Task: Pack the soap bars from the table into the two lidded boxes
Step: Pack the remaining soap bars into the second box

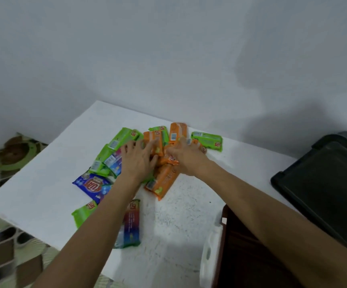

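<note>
Orange soap bars (161, 180) crowd the counter (43, 183) — left hand (137, 163) and right hand (186, 162) press them, fingers (153, 144) splayed, likely gathering for the three-o'clock box (324, 177).

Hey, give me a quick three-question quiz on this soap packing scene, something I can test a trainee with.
1. On which side of the person does the black lidded box sit?
2. What colour are the soap bars showing between the left hand and the right hand? A blue, B orange, C green.
3. True or false: one bar already lies on that box's lid.
Key: 1 right; 2 B; 3 false.
</note>
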### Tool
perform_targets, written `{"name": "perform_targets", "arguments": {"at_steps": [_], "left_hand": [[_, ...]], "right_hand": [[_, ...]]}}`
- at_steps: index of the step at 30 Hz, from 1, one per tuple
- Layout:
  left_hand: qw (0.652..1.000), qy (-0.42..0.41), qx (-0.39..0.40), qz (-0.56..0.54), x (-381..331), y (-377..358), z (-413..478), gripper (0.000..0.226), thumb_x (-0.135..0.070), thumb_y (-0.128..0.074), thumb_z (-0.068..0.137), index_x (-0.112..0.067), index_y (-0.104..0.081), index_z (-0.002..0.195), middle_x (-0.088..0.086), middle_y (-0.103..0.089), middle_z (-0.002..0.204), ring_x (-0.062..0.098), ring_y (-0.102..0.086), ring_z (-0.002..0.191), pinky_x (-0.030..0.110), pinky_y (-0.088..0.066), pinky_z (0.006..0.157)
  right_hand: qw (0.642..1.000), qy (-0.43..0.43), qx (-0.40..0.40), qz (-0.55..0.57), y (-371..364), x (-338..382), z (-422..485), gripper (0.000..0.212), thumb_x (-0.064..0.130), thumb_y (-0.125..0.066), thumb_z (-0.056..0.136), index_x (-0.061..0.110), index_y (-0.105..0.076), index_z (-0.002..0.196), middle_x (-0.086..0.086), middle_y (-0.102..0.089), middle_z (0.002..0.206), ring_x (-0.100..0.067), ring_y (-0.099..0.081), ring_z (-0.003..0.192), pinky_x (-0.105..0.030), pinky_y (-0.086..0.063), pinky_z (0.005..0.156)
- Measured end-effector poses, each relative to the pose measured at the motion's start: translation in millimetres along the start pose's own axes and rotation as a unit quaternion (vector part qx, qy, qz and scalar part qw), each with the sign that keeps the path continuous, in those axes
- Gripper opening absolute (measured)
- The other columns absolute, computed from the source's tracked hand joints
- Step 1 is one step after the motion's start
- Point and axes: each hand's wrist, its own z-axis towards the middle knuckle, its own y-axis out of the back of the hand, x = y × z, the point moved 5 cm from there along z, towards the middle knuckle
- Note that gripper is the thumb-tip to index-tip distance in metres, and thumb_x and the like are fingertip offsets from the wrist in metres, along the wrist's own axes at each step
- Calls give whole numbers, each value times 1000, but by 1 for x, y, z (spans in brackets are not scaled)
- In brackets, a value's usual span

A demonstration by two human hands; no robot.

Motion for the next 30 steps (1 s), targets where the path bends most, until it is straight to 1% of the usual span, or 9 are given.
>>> {"name": "perform_targets", "arguments": {"at_steps": [4,7,10,13,16,22,25,27,30], "left_hand": [[998,-2,41,49,-2,-7,8,62,-73,-20,89,-40,-34,140,10,-49,134,34,-41,117,47,-30,98],[996,24,62,60,-9,-5,14,74,-81,-8,83,-38,-33,138,14,-54,129,36,-42,118,50,-30,98],[993,51,80,70,-18,-2,20,63,-73,-22,89,-29,-34,133,17,-59,120,37,-45,115,49,-33,96],[992,76,84,50,-28,7,23,52,-66,-34,89,-25,-35,121,18,-62,111,35,-52,105,45,-36,91],[992,68,96,45,-41,8,22,43,-65,-36,88,-25,-33,105,16,-62,105,33,-56,99,43,-36,90],[991,56,116,24,-47,7,25,61,-74,-44,83,-32,-37,127,10,-60,112,31,-59,105,40,-40,86],[996,33,79,22,-44,7,24,37,-47,-39,96,-30,-36,130,12,-62,111,33,-62,100,41,-40,83],[997,26,72,19,-42,6,22,40,-34,-38,97,-34,-33,136,13,-63,113,34,-62,100,41,-41,83],[998,42,43,-27,-37,11,18,52,-45,-44,93,-38,-29,142,17,-65,108,35,-62,98,40,-43,80]], "right_hand": [[997,26,-24,66,1,-9,-1,32,35,-58,91,39,-40,117,-15,-31,144,-48,-46,117,-55,-44,95],[986,44,-92,131,16,-19,-15,32,21,-52,92,40,-42,116,-7,-51,126,-35,-55,105,-47,-51,85],[973,48,-156,163,34,-31,-38,30,18,-46,96,37,-45,120,-3,-62,105,-24,-62,87,-42,-55,74],[945,65,-220,232,57,-40,-69,27,15,-48,96,30,-48,118,1,-66,89,-14,-61,72,-31,-50,64],[920,50,-252,296,73,-48,-105,24,13,-53,96,25,-49,117,-4,-68,88,-15,-64,64,-32,-53,58],[879,-5,-267,394,78,-63,-163,26,17,-56,97,34,-47,115,-1,-69,95,-16,-71,64,-32,-60,63],[857,-18,-276,434,79,-66,-189,23,17,-56,97,30,-48,113,-3,-69,94,-18,-71,64,-36,-61,62],[845,-26,-286,451,78,-68,-204,21,17,-58,96,29,-49,110,1,-69,93,-20,-72,66,-39,-61,61],[845,-51,-312,432,76,-71,-226,21,21,-65,91,32,-49,100,8,-67,93,-17,-72,80,-40,-60,60]]}}
